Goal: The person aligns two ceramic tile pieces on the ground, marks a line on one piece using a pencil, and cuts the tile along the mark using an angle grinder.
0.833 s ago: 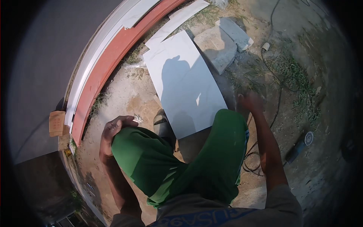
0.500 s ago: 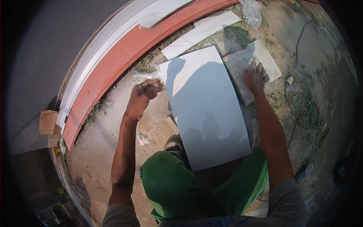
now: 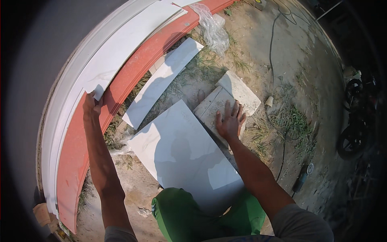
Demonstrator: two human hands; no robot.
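Note:
My left hand (image 3: 92,105) is closed on the near end of a long white marble-patterned tile strip (image 3: 107,66), which lies along stacked red boards (image 3: 74,161). Fingers spread, my right hand (image 3: 230,123) rests on a dusty, pale slab (image 3: 210,109). A large white tile (image 3: 173,141) lies before my knees, my shadow falling across it. Beyond that tile, a narrower white tile piece (image 3: 161,84) lies slantwise on the ground, apart from both hands.
Crumpled clear plastic (image 3: 213,30) lies past the narrow piece. A dark cable (image 3: 272,60) trails over the dirt on the right, near an angle grinder (image 3: 303,177). Grass tufts (image 3: 296,121) grow there. A motorcycle (image 3: 351,117) stands at the far right.
My left hand has moved from beside the large tile, out to the left, and taken hold of the tile strip's end. The right hand stays on the slab. The view has swung round.

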